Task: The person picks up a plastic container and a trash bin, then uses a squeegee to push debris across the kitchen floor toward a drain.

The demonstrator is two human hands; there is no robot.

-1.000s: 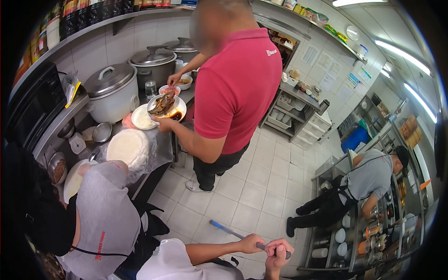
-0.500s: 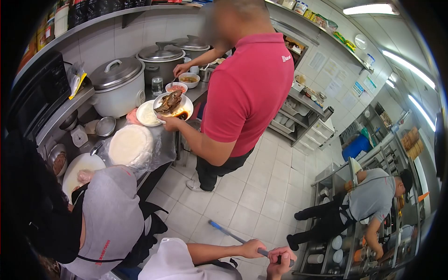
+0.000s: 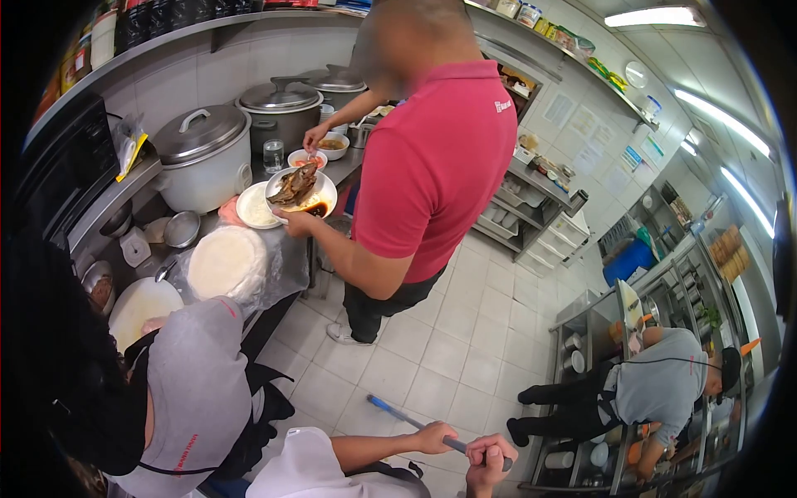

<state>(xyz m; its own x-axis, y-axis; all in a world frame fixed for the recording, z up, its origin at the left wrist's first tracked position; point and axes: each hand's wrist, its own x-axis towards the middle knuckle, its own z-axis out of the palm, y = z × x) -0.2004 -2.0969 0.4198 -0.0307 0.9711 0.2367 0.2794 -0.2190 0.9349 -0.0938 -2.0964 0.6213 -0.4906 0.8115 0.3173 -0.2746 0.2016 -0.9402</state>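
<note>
A grey pole with a blue end (image 3: pixel 397 412) slants over the tiled floor at the bottom centre. My left hand (image 3: pixel 435 437) is closed round its shaft. Nearer the pole's top end, my right hand (image 3: pixel 490 461) is wrapped round it too. The blue end points up and left, near the floor; the frames do not show whether it touches, and what lies beyond it is not visible.
A person in a red shirt (image 3: pixel 444 158) stands ahead, holding a plate of food (image 3: pixel 301 192) by the counter. A person in grey (image 3: pixel 195 386) is close on the left. Another person (image 3: pixel 660 382) bends at the right shelves (image 3: pixel 573 332).
My hands and the pole have shifted slightly left in view. The red-shirted person's free hand has moved a little at the small bowl. The person at the right has lowered an arm.
</note>
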